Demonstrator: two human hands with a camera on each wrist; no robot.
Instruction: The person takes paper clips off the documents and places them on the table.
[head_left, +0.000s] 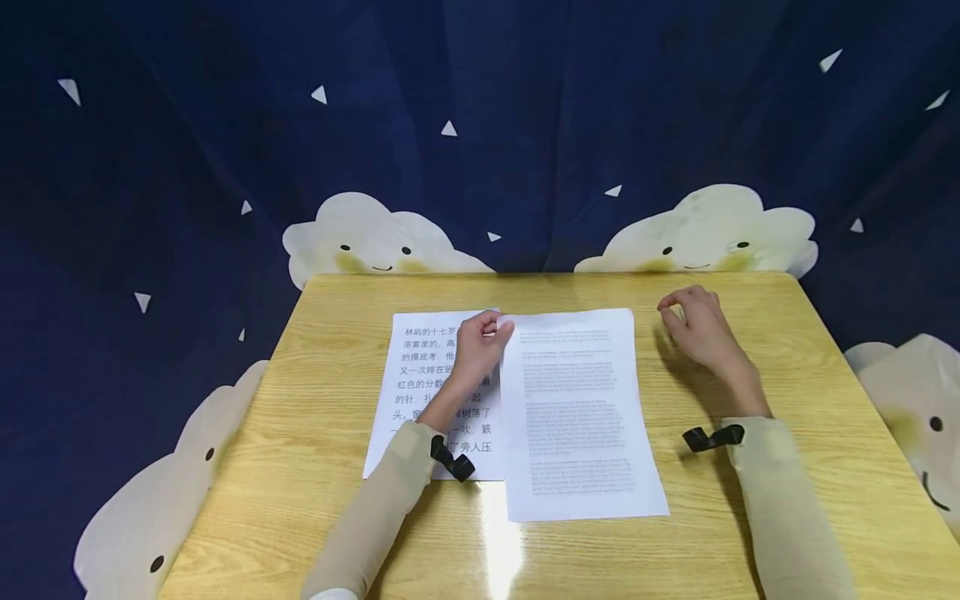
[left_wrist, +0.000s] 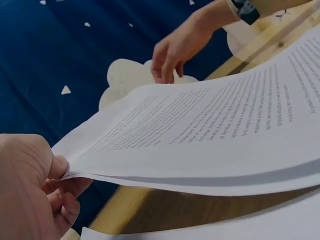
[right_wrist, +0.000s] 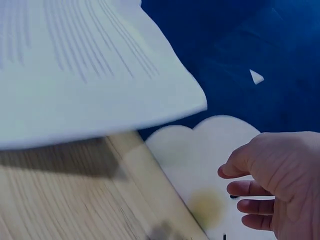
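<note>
A sheet of paper with small print (head_left: 577, 417) is lifted at its upper left corner. My left hand (head_left: 480, 342) pinches that corner between thumb and fingers, seen close in the left wrist view. A doubled edge shows below the printed sheet (left_wrist: 200, 130); I cannot tell how many sheets are held. Under my left wrist lies a sheet with large Chinese characters (head_left: 427, 375), partly covered by the hand and sleeve. My right hand (head_left: 697, 329) hovers to the right of the small-print paper, apart from it. Its fingers (right_wrist: 252, 189) are loosely bent and hold nothing.
The papers are over a light wooden table (head_left: 300, 500). A dark blue curtain (head_left: 525, 125) with white triangles and smiling clouds hangs behind and at the sides. Black straps (head_left: 712, 437) sit at both wrists over beige sleeves.
</note>
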